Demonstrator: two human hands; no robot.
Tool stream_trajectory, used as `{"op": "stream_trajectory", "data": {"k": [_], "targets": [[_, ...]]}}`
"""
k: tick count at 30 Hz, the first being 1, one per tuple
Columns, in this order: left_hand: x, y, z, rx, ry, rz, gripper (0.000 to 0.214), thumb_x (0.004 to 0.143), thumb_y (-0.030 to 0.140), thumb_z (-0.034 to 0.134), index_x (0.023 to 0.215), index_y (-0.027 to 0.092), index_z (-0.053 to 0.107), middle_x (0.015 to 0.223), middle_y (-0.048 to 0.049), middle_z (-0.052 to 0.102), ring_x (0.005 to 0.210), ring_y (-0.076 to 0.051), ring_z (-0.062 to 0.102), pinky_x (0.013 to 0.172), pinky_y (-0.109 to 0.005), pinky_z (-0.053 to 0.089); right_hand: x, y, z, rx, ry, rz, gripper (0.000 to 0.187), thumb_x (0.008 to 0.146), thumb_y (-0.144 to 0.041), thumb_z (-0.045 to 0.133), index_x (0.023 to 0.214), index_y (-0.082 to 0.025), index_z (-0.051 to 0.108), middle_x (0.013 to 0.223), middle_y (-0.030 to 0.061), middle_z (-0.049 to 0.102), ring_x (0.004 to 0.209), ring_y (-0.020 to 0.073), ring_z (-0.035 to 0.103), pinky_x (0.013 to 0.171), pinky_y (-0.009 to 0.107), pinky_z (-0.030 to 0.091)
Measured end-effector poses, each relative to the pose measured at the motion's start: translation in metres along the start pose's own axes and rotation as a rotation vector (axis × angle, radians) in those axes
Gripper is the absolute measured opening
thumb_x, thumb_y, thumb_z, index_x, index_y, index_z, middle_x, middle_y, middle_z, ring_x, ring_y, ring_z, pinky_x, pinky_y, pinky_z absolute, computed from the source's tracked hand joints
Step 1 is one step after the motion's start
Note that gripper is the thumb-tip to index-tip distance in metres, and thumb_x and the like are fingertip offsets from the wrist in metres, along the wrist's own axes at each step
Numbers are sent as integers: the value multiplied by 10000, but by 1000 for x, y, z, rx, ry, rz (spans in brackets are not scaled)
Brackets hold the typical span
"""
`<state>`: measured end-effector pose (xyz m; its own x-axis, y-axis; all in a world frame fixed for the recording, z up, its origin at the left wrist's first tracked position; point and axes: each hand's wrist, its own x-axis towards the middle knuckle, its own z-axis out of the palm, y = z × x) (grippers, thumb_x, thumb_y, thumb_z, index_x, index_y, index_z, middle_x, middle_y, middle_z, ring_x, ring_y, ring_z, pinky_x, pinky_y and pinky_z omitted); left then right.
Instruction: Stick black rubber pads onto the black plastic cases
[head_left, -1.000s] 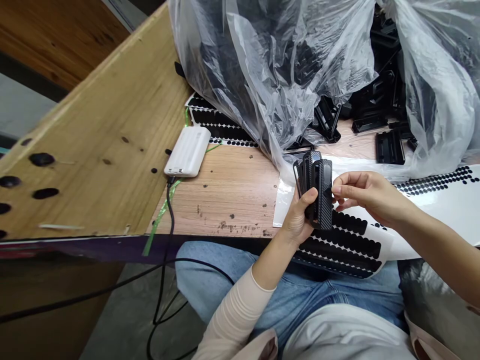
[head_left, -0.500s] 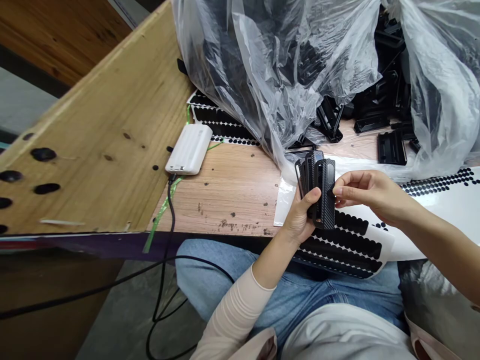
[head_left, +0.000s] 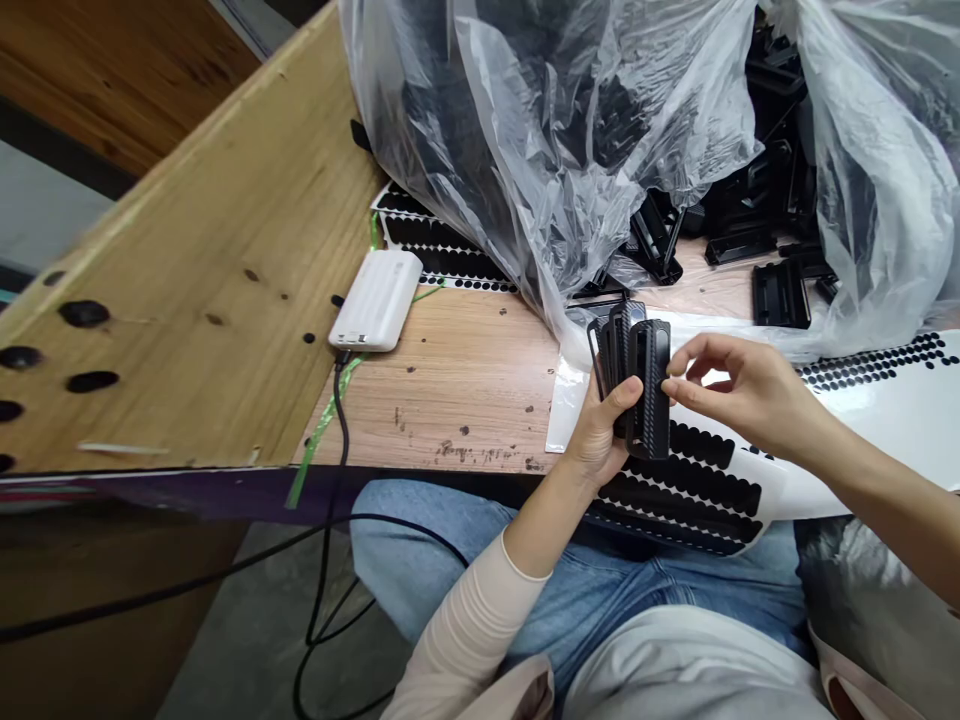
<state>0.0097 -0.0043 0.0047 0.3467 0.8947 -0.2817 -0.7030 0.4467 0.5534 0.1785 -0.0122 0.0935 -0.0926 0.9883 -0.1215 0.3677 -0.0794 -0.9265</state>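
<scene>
My left hand point(head_left: 604, 425) is closed round several long black plastic parts with a woven carbon-like pattern. The frontmost black plastic part point(head_left: 649, 390) stands upright with a slot down its face, and my left thumb presses on its side. More of the same parts fan out behind it to the left. My right hand point(head_left: 731, 385) is curled at the right edge of the front part, thumb tip touching that edge. Anything small between its fingertips cannot be made out. Below both hands, a sticker sheet with black round-edged rows point(head_left: 697, 490) lies over my lap and the table edge.
A clear plastic bag point(head_left: 555, 150) covers the back of the table, with loose black parts point(head_left: 780, 200) heaped at its opening. A white power bank point(head_left: 377, 300) with a black cable point(head_left: 343, 420) sits beside the wooden side panel point(head_left: 187, 280). Another sticker sheet point(head_left: 442, 245) lies behind.
My right index finger has lifted slightly and arched away from the thumb at the part's edge. The left hand still holds the parts in nearly the same place.
</scene>
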Motion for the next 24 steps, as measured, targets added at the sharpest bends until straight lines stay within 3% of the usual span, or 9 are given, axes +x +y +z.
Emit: {"op": "stream_trajectory", "data": {"k": [3, 5, 7, 9, 12, 15, 17, 20, 24], "targets": [[1, 0, -1, 36, -22, -30, 739, 671, 505, 1031, 1216, 201, 634, 974, -33, 804, 868, -258, 823, 780, -349, 671, -1, 4, 3, 4, 76, -67, 543, 827, -434, 916, 1273, -284, 644, 1137, 35, 636, 744, 155, 564, 646, 322, 558], [1, 0, -1, 54, -32, -44, 732, 663, 539, 1026, 1174, 201, 624, 954, -28, 796, 824, -257, 821, 718, -334, 660, -2, 9, 0, 21, 70, -72, 597, 848, -461, 902, 1338, -300, 602, 1173, 40, 627, 773, 167, 596, 662, 333, 575], [1, 0, -1, 63, -31, -46, 741, 659, 545, 1025, 1181, 206, 624, 938, -12, 784, 774, -236, 810, 666, -307, 640, -8, 17, -8, -47, 111, -92, 453, 927, -485, 832, 1289, -288, 644, 1134, 49, 669, 845, 202, 659, 716, 355, 594], [2, 1, 0, 63, -31, -52, 749, 656, 544, 1027, 1192, 203, 631, 918, 1, 770, 715, -203, 787, 624, -279, 616, -20, 31, -21, -249, 132, -133, 249, 1018, -468, 728, 1162, -264, 723, 1031, 61, 731, 868, 231, 696, 743, 381, 584], [3, 1, 0, 39, -33, -83, 747, 651, 552, 1026, 1181, 183, 650, 911, -11, 762, 696, -189, 770, 597, -268, 592, -50, 59, -36, -618, 76, -203, 252, 1051, -450, 688, 946, -242, 785, 882, 80, 787, 794, 259, 709, 696, 412, 529], [5, 1, -1, 14, -23, -120, 719, 667, 557, 1008, 1171, 176, 665, 915, -26, 764, 716, -207, 780, 587, -274, 583, -81, 80, -40, -736, 79, -253, 210, 1062, -379, 685, 958, -247, 810, 905, 90, 824, 818, 272, 743, 673, 410, 518], [6, 1, -2, 1, -15, -135, 694, 684, 556, 997, 1163, 178, 665, 898, -23, 758, 711, -211, 782, 567, -267, 573, -94, 79, -39, -677, 47, -322, 143, 1052, -294, 692, 991, -268, 819, 903, 73, 831, 797, 248, 747, 668, 396, 535], [6, 1, -2, -8, -29, -156, 721, 660, 576, 1012, 1151, 185, 658, 871, -9, 746, 668, -195, 767, 537, -254, 564, -96, 57, -43, -447, -54, -397, 97, 996, -230, 756, 975, -304, 815, 823, 40, 805, 716, 225, 715, 637, 382, 550], [2, 4, 0, 19, -72, -161, 726, 640, 571, 1033, 1131, 199, 649, 875, 2, 750, 633, -165, 745, 581, -260, 601, -64, 18, -55, -121, 21, -160, 52, 967, -343, 828, 921, -321, 821, 895, 48, 787, 838, 251, 724, 723, 397, 579]]}}
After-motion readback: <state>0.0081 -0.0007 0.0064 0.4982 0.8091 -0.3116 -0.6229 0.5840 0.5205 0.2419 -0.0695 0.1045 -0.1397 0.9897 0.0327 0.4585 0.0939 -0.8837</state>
